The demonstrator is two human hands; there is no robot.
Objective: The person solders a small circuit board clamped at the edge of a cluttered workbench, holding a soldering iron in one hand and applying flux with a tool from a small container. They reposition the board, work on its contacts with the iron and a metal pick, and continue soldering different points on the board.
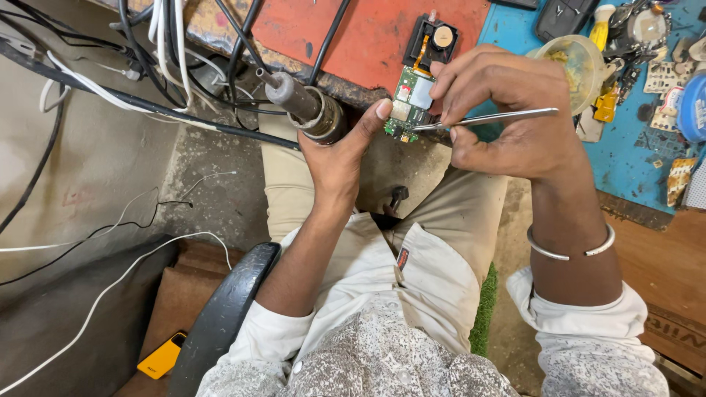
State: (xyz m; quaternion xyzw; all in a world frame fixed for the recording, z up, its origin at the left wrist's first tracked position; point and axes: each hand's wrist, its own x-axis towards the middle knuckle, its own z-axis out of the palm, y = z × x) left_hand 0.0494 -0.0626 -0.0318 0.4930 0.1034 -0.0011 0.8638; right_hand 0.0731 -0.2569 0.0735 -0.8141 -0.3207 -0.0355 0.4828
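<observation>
Left hand (334, 151) grips a hot-air tool (305, 106); right hand (507, 121) pinches tweezers (489, 117) against the circuit board (410, 103).

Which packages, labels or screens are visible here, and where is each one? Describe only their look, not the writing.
Tag: small red and black strip on the shirt hem, at the lap.
Yellow pack: flat, rectangular, on the floor at lower left.
Round tub: blue with a white label, far right on the bench.
No screens visible.

Single head-worn view, looking steeply down, close over the hands (412, 125), lap, floor and workbench edge (353, 84)
</observation>
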